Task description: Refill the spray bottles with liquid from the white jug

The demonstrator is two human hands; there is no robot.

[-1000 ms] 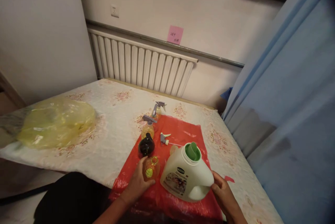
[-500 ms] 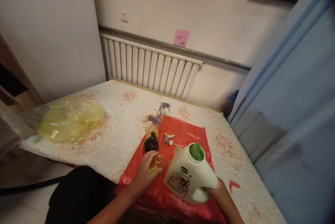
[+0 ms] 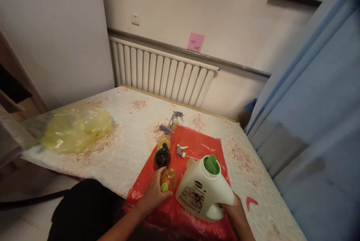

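Note:
My right hand (image 3: 232, 207) grips the handle of a large pale green jug (image 3: 194, 198), uncapped and tilted a little, with a green spout inside its neck. Just left of the jug stands a small clear bottle (image 3: 171, 181) with an open mouth and a yellow-green patch on its near side. My left hand (image 3: 154, 192) curls around the left side of this bottle, thumb in front and fingers behind. Past it sits a dark round bottle (image 3: 162, 157). A loose spray head (image 3: 181, 151) lies on the red plastic sheet (image 3: 204, 139) behind the jug.
Two spray bottles, one clear with a grey trigger (image 3: 164, 141) and one farther back (image 3: 175, 121), stand beyond the dark bottle. A yellow plastic bag (image 3: 77, 128) lies left on the flowered bed cover (image 3: 126, 121). A radiator (image 3: 163, 72) and a blue curtain (image 3: 306, 121) border the bed.
My left hand has slid slightly down and left around the small bottle, so more of the bottle shows. The jug stays nearly where it was in my right hand.

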